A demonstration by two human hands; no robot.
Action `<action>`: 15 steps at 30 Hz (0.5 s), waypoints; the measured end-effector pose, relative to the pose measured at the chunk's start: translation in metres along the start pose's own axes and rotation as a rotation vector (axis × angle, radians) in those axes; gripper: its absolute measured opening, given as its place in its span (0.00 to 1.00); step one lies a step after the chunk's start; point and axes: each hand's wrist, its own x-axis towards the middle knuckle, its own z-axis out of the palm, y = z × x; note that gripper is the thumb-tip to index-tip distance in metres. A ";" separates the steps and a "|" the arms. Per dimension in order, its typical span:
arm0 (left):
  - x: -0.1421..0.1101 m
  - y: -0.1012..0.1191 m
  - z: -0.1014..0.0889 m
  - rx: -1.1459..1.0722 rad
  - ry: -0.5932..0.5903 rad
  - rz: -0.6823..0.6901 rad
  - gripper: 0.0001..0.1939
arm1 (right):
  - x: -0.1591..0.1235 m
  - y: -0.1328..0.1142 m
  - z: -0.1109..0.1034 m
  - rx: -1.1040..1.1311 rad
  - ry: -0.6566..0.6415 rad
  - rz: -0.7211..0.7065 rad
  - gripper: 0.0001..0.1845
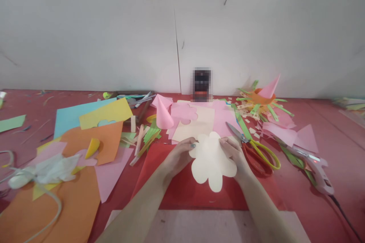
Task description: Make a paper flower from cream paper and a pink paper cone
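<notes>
Above the red sheet [171, 193] on the red table [302, 205], a cream paper flower [211, 163] is held between the person's two hands. The left hand [182, 153] is partly closed, thumb and fingers pinching the flower's left edge near the top. The right hand [234, 153] is also partly closed, its fingers curled around the upper right petals. The flower's rounded petals spread downward between the wrists.

Just beside the right hand lie scissors with yellow handles [258, 148], their blades pointing away from the person. Farther right, a glue gun [315, 167] with a small red light rests near folded pink paper [308, 138]. Behind it, an orange paper piece with green strips [262, 98] carries a pink cone. Beyond the left hand stands another pink cone [164, 115], near cream and pink sheets [201, 119]. On the left side, orange paper [105, 140], yellow paper [105, 113] and blue paper [68, 117] overlap.
</notes>
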 end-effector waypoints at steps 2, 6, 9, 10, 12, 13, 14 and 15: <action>-0.001 0.002 0.001 -0.053 -0.004 0.008 0.07 | 0.001 0.000 0.000 0.023 0.009 -0.008 0.13; 0.000 0.005 -0.001 -0.200 0.025 0.094 0.08 | 0.003 0.000 -0.001 0.110 0.046 -0.020 0.13; 0.002 0.005 -0.002 -0.243 0.071 0.148 0.09 | 0.003 -0.001 -0.001 0.147 0.053 -0.040 0.16; 0.003 0.005 -0.002 -0.230 0.098 0.151 0.10 | 0.003 -0.001 -0.001 0.148 0.055 -0.049 0.16; 0.005 0.004 0.000 -0.174 0.159 0.135 0.09 | 0.002 -0.001 0.000 0.137 0.063 -0.056 0.14; 0.005 0.003 0.002 -0.142 0.190 0.121 0.09 | 0.001 -0.001 0.001 0.123 0.070 -0.058 0.14; 0.006 0.003 0.003 -0.115 0.210 0.103 0.10 | 0.001 0.000 0.002 0.103 0.076 -0.058 0.13; 0.006 0.003 0.005 -0.094 0.218 0.084 0.13 | 0.000 0.000 0.003 0.075 0.085 -0.062 0.13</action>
